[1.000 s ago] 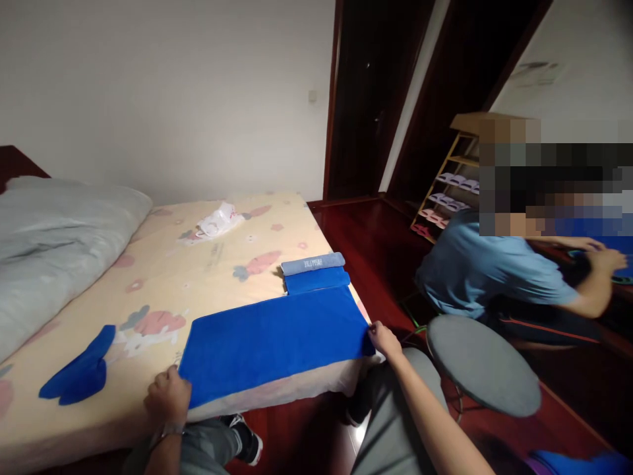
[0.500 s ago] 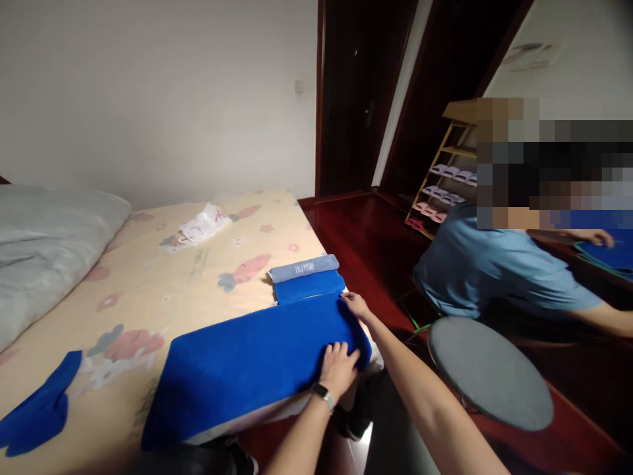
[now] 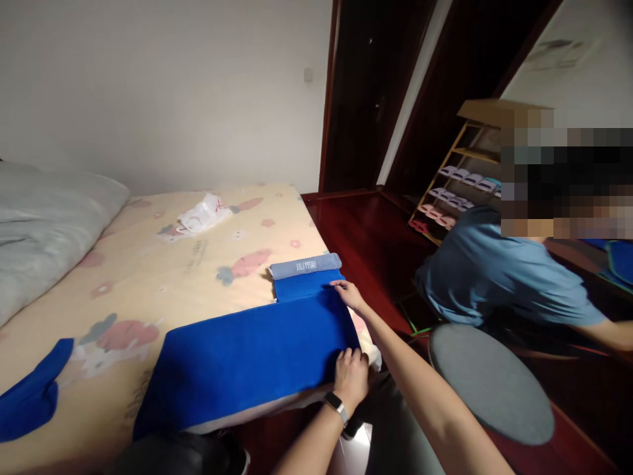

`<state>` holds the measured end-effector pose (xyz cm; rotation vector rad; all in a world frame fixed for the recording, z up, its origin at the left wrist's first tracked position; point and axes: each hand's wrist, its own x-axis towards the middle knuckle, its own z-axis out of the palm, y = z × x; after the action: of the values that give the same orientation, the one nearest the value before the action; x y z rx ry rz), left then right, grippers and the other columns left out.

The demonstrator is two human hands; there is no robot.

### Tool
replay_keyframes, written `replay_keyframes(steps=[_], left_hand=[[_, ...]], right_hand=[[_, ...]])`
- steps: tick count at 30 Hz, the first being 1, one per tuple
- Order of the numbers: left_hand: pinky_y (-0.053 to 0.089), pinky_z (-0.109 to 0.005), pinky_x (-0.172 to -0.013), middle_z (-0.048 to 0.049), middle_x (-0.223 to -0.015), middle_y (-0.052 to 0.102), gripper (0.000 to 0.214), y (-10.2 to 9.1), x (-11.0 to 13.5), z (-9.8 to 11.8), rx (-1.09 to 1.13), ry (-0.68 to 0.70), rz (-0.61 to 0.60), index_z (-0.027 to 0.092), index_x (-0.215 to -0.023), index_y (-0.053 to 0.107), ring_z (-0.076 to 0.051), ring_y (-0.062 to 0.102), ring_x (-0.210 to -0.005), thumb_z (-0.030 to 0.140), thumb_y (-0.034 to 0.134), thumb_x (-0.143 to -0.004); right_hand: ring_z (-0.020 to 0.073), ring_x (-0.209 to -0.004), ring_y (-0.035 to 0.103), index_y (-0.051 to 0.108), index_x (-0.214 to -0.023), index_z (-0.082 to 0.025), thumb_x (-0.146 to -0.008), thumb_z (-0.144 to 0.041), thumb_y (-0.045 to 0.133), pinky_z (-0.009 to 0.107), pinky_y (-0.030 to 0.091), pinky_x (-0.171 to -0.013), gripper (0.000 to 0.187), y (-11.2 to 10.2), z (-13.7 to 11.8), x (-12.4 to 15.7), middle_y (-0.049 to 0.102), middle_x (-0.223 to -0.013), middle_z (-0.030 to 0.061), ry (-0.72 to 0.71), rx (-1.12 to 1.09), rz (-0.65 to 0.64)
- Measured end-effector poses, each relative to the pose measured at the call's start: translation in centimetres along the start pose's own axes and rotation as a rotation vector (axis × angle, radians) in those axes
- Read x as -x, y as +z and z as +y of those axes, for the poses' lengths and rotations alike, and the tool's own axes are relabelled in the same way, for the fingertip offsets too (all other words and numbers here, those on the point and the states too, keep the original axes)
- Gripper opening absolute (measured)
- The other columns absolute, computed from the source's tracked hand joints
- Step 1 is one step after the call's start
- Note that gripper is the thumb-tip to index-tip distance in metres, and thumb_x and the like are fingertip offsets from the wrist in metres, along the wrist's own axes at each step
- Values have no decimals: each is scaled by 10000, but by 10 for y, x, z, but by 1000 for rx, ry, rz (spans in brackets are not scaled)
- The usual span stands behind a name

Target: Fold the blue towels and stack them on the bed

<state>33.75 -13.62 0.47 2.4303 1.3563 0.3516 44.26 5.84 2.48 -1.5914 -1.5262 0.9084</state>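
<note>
L hand (image 3: pixel 352 376) is resting bent-fingered at near R corner of cloth (image 3: pixel 247 366); R hand (image 3: pixel 350 297) is pinching by far one, can't tell if either's gripping. Cloth's lying on bed (image 3: pixel 173 290); keeping edge taut prob. helps.

Both forearms bare as far as the frame shows; left hand (image 3: pixel 352 379) bare, slim rectangular wristband with black face and pale silvery strap (image 3: pixel 337 406) at its wrist; right hand (image 3: pixel 349 297) bare, wrist bare too; dark grey cloth trousers (image 3: pixel 398 432) on the legs, weave too dim to read; dark shoe with white sole edge (image 3: pixel 241 460), partly cut off by frame.
</note>
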Motion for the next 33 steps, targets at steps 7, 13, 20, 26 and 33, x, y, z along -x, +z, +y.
replay_keyframes(steps=[7,13,20,26,33], left_hand=[[493,-268,-745,-47,-865,673,110,-82,108,-76,487,-350,461,226,-915,614,-156,638,-787,279,519,-929],[552,-295,-726,-97,-939,755,570,-135,220,-190,782,-711,617,190,-1261,507,-225,728,-842,592,569,-861],[529,-422,-882,-172,-1013,743,423,-149,332,-301,253,-1233,554,214,-935,679,-347,699,-991,574,479,-835],[505,-416,-936,-171,-963,718,474,-137,352,-338,237,-1300,549,187,-830,700,-323,667,-990,581,437,-819],[543,-352,-779,-81,-909,768,511,-138,359,-331,481,-1325,506,247,-878,702,-302,715,-903,689,457,-807]], right_hand=[[176,-821,654,721,-1078,-175,-832,-179,466,323,532,-828,354,86,-101,-8,729,-929,33,-224,-56,-251],[211,-1029,586,704,-1000,-200,-870,-123,557,360,439,-991,211,235,-192,8,636,-1073,83,-625,87,-305],[218,-1043,592,656,-1009,-202,-921,-318,635,333,446,-947,148,401,-240,25,621,-1108,90,-614,334,-522],[255,-1013,628,659,-1009,-173,-932,-239,590,351,460,-884,123,477,-228,23,678,-1051,122,-545,368,-662],[195,-908,640,676,-882,-210,-854,-190,662,288,464,-831,37,495,-218,20,713,-956,34,-504,244,-806]])
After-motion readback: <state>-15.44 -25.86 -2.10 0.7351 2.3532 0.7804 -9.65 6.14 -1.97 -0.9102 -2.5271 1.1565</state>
